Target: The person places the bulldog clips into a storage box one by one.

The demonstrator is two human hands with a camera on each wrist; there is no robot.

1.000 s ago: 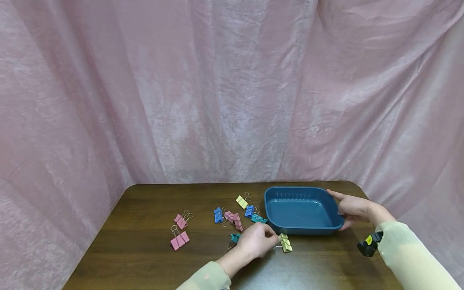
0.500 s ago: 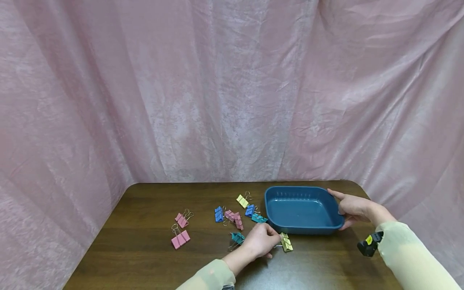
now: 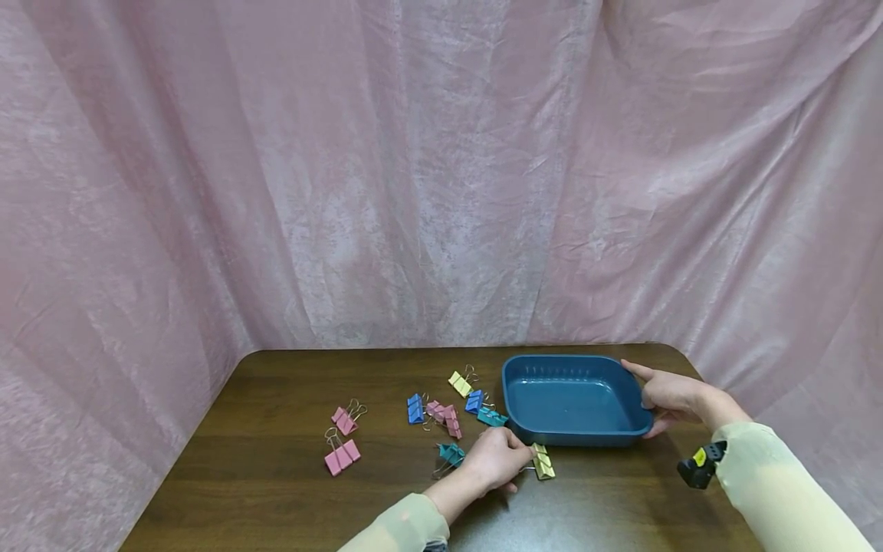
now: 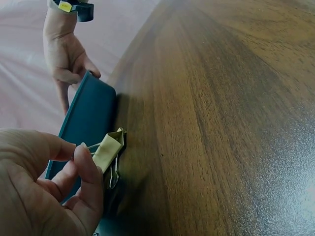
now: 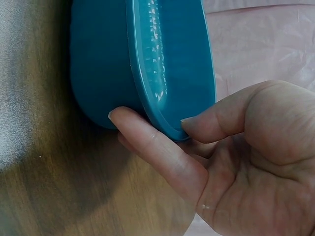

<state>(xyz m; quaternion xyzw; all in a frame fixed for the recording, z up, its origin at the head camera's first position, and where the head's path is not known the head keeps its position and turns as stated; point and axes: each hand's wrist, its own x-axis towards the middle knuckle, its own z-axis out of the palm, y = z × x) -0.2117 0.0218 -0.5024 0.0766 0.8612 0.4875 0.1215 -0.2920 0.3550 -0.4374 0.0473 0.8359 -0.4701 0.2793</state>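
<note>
My left hand [image 3: 494, 461] pinches a wire handle of a yellow binder clip [image 3: 543, 462] between thumb and finger. In the left wrist view this clip [image 4: 108, 153] is close over the wooden tabletop, beside the tray wall. My right hand [image 3: 676, 399] grips the right end of a deep blue plastic tray [image 3: 578, 406]. The right wrist view has the thumb on the tray's rim [image 5: 142, 88] and the other fingers against its outer wall. A teal binder clip [image 3: 451, 454] lies just left of my left hand. Nothing lies inside the tray.
Left of the tray lie a yellow clip [image 3: 460, 383], a blue clip [image 3: 474, 402], a teal clip [image 3: 492, 416], pink clips [image 3: 451, 421] and another blue clip [image 3: 415, 409]. Two pink clips [image 3: 342, 458] sit farther left. A pink curtain [image 3: 428, 176] hangs behind the table [image 3: 276, 414].
My left hand and forearm have shifted slightly right, uncovering more of the teal clip beside them. The pinched yellow clip, my right hand and the tray stay nearly in place.
</note>
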